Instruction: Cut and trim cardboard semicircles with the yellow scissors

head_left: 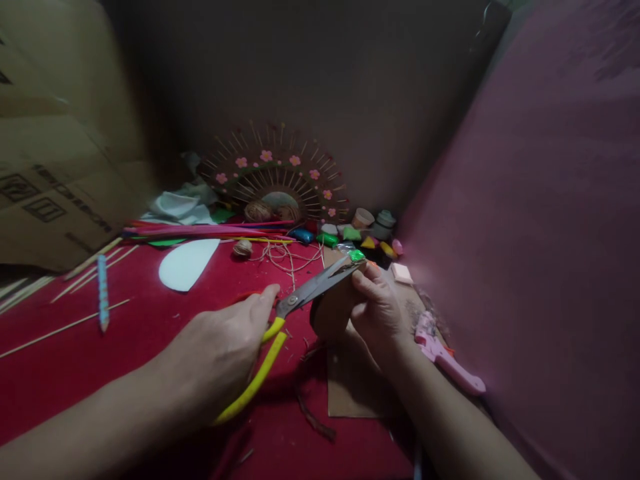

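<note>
My left hand (220,350) grips a pair of scissors (313,287) with yellow handles and grey metal blades. Pointing up and right, the blades reach the edge of a brown curved piece (333,310), perhaps cardboard, at the fingertips of my right hand (377,310). That hand is closed, its thumb and fingers pinching the piece's upper edge. Just beyond the blade tips lies a shiny green packet (357,255). Under the right hand is a flat sheet of brown cardboard (353,393). Dark fibrous scraps (315,420) lie on the red surface below.
A brown fan-shaped piece with pink flowers (267,156) stands at the back. Around are coloured strips (210,231), a white teardrop cutout (189,265), a light blue pencil (103,293), thin sticks (65,328) and a pink glue gun (453,365). A cardboard box (65,147) borders the left.
</note>
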A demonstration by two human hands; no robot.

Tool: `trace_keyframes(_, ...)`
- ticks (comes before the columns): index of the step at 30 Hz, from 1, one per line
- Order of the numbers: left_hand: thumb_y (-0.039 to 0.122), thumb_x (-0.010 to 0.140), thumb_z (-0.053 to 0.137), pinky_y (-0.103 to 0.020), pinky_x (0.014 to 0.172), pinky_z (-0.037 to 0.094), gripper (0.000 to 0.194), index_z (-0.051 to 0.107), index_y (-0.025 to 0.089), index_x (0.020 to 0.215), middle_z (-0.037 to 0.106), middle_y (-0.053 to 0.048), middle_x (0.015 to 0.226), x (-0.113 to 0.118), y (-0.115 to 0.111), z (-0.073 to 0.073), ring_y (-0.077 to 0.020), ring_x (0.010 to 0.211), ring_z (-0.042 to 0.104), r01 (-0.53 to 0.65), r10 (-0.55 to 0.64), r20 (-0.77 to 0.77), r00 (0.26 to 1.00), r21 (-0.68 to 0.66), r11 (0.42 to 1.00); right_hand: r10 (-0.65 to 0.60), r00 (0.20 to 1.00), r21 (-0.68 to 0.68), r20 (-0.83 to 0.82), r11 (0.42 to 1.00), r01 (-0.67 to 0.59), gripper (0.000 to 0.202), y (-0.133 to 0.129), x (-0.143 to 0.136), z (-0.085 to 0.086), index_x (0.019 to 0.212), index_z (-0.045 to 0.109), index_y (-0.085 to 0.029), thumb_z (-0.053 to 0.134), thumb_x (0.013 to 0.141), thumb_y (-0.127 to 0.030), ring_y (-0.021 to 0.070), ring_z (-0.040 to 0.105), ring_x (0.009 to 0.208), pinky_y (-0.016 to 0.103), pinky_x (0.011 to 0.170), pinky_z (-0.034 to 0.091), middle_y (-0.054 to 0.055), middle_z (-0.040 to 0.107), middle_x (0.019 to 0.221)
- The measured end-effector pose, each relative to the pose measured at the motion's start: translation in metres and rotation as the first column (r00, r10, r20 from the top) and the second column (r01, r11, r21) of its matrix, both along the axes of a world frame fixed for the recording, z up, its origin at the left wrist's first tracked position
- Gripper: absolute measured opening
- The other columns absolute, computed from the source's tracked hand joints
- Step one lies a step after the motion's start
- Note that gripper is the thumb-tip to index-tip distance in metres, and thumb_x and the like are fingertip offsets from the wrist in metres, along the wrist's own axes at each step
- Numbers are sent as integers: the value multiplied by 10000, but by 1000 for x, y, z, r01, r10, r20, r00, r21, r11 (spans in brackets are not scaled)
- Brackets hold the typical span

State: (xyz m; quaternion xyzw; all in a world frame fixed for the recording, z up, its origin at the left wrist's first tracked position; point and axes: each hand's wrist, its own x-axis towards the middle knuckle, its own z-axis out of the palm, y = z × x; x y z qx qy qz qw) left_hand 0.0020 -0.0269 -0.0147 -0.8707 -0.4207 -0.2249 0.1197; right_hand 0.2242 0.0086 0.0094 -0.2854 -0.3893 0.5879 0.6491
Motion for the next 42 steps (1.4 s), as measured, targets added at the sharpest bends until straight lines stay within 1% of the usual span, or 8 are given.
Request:
trace_keyframes(5,224,884,289,-340,547,516,526,268,31,1374,637,-199,1004,3,-1,1,-264,809,650,-33,35,-49,998,54,998,-11,999,37,31,999,9,163,-4,-3,4,670,648,-220,770,562,-219,90,525,589,215,604,405,-67,631,648)
trace_keyframes(10,239,894,300,-316,478,471,497,352,-29,1310,639,-173,841,7,-4,4,-241,693,625,-57,70,-91,993,134,989,-50,998,34,29,998,49,129,-8,-7,6,633,641,-211,750,573,-179,86,482,598,210,597,374,-67,614,632)
trace_keyframes(18,194,889,281,-300,417,459,444,472,-88,1173,634,-185,757,9,-6,6,-227,613,619,-46,82,-141,987,241,969,-33,999,61,40,998,31,99,-10,-7,3,671,648,-220,721,633,-165,87,482,593,217,578,366,-72,600,623)
trace_keyframes(30,123,848,284,-298,416,404,443,473,-9,1227,616,-146,747,-1,-7,7,-202,554,586,-74,107,-270,957,127,989,-85,993,76,85,994,78,92,-12,-10,4,666,666,-229,707,624,-158,95,501,630,223,619,377,-68,622,654)
trace_keyframes(35,113,817,318,-289,370,346,420,505,36,1185,614,-104,682,-4,-7,7,-180,455,543,-53,62,-241,969,44,998,-94,991,70,99,994,87,98,-11,-8,1,680,663,-235,713,629,-168,103,500,634,232,619,380,-65,619,663)
trace_keyframes(38,128,844,259,-308,388,399,432,464,34,1212,639,-119,715,-8,-4,3,-198,476,567,21,-13,-176,984,44,999,-80,990,76,115,995,72,95,-9,-7,1,674,653,-236,718,626,-185,116,500,639,245,621,378,-59,617,668)
trace_keyframes(40,167,862,245,-335,454,475,452,399,22,1262,654,-139,773,-10,0,0,-223,566,612,63,-58,-78,995,61,996,-84,989,87,118,993,74,97,-8,-5,1,674,651,-238,723,624,-197,118,491,639,249,630,371,-59,610,666)
trace_keyframes(42,219,874,268,-366,567,530,492,319,26,1323,654,-174,896,-12,3,-2,-256,738,645,41,-41,6,999,59,997,-83,990,92,116,993,72,99,-7,-4,2,678,649,-241,726,625,-208,120,484,647,253,646,365,-59,602,665)
